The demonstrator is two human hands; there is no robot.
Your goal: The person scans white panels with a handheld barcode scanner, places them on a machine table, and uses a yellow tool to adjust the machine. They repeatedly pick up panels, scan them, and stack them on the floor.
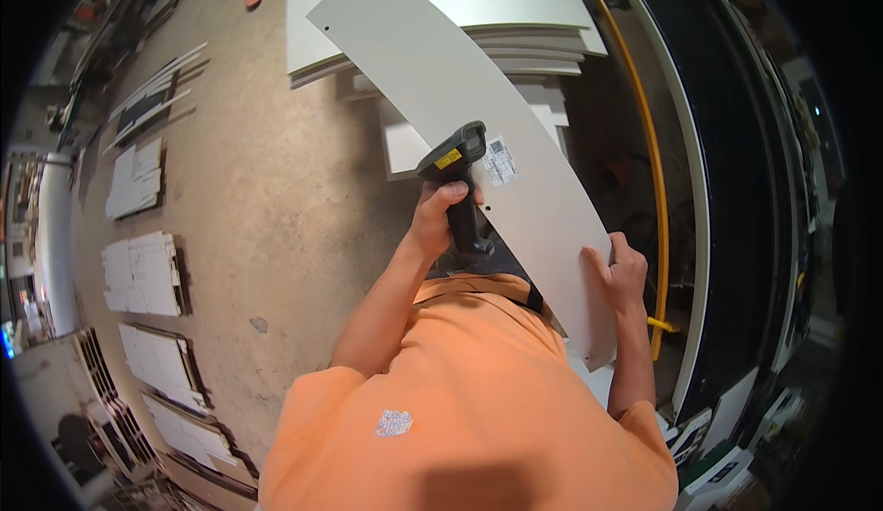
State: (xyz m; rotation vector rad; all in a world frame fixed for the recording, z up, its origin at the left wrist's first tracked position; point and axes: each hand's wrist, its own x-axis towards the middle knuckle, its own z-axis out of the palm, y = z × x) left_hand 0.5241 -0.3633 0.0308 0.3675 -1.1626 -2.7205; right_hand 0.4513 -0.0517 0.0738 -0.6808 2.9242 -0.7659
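Observation:
My left hand is wrapped round the grip of a black handheld barcode scanner with a yellow label on its side. The scanner's head faces a white printed sticker on a long white panel. Slanting across the view, the panel runs from the upper middle down to my right side and has small dark holes. My right hand grips its right edge near the lower end, thumb on the face and the other fingers partly hidden behind.
A stack of white boards lies beyond the panel. Several piles of white panels line the floor at the left. On the right run a yellow hose and a long black surface with a pale edge.

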